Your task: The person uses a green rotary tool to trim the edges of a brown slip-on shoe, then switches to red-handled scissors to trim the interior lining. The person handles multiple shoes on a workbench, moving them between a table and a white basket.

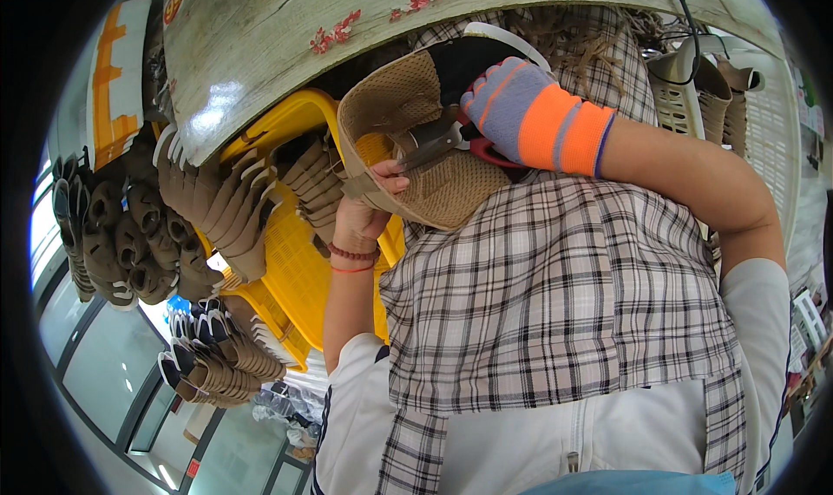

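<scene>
My bare left hand (373,202), with a beaded bracelet and a red string at the wrist, pinches the near edge of a tan mesh shoe upper (460,191). The upper lies curved over my lap, its hollow inside facing up, with a black lining and a white edge at its far end. My right hand (529,113), in a purple and orange knit glove, is closed round scissors (434,144) with reddish handles. The blades lie inside the upper and point toward my left fingers. Whether they touch the material I cannot tell.
A worn wooden table edge (260,48) runs across beyond my hands. Yellow plastic baskets (299,243) stand at the left, beside stacked tan uppers (230,196) and a heap of brown shoes (130,235). At the right a white crate (768,113) and more tan uppers (711,96) stand near my elbow.
</scene>
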Demonstrator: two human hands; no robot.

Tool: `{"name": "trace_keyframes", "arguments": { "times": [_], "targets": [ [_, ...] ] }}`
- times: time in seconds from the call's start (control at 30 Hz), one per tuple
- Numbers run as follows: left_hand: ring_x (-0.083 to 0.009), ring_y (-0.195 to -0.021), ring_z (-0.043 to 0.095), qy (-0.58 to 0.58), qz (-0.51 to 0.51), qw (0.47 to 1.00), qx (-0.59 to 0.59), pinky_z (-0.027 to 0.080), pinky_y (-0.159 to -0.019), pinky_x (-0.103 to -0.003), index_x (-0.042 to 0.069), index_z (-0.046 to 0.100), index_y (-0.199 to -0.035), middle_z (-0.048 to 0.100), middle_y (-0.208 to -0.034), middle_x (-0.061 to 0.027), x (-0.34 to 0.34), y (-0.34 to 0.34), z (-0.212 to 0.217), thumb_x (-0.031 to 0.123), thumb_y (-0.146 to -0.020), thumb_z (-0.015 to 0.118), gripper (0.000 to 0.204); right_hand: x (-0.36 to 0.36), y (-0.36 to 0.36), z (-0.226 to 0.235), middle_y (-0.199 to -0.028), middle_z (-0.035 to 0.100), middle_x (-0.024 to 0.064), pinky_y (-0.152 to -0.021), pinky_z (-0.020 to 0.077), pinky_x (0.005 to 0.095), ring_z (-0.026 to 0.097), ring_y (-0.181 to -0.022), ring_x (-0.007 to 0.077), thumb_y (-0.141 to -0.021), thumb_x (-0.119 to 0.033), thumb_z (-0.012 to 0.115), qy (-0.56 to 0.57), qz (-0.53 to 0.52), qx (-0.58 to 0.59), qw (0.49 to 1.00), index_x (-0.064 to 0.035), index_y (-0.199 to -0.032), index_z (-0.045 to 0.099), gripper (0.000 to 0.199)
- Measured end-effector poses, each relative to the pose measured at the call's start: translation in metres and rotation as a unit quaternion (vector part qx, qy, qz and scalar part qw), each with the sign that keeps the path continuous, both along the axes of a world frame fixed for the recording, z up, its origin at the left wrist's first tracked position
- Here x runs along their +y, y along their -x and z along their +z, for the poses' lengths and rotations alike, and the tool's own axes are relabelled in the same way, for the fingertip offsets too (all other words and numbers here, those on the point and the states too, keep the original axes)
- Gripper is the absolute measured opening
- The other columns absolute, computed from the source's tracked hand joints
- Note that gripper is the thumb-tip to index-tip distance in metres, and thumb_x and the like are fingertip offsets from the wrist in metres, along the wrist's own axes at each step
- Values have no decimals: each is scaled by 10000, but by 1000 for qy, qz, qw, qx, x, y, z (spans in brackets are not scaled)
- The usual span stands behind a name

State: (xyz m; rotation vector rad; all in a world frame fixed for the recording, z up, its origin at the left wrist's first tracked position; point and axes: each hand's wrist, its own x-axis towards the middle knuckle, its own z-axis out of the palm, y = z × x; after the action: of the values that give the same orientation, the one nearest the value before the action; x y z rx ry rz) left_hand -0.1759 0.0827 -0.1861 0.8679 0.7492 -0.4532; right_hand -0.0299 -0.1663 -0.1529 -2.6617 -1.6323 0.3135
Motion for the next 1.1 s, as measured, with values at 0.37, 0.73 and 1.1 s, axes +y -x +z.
{"name": "trace_keyframes", "arguments": {
  "times": [0.37,0.73,1.1],
  "targets": [
    [-158,-870,628,-24,5,1000,6,516,-798,-287,16,666,-971,656,-937,-50,-2,1,-6,-76,-730,717,263,-65,-15,4,-905,648,86,-798,472,334,616,-864,247,-764,-320,678,-44,-67,69,994,-96,-1019,638,342],
    [-152,-859,653,-65,-17,997,-41,522,-804,-287,-14,627,-1045,678,-925,-71,-5,-2,3,3,-812,672,238,-61,-18,6,-786,657,82,-634,512,353,653,-744,262,-771,-305,676,50,-48,129,989,-108,-983,657,290],
    [-163,-888,644,-64,-17,997,-41,522,-817,-283,-15,632,-1069,663,-990,-83,-7,-4,3,-1,-803,679,270,-67,-15,11,-831,660,91,-679,510,357,643,-805,278,-784,-356,666,77,-97,179,976,-103,-988,652,325]
  ]
}}
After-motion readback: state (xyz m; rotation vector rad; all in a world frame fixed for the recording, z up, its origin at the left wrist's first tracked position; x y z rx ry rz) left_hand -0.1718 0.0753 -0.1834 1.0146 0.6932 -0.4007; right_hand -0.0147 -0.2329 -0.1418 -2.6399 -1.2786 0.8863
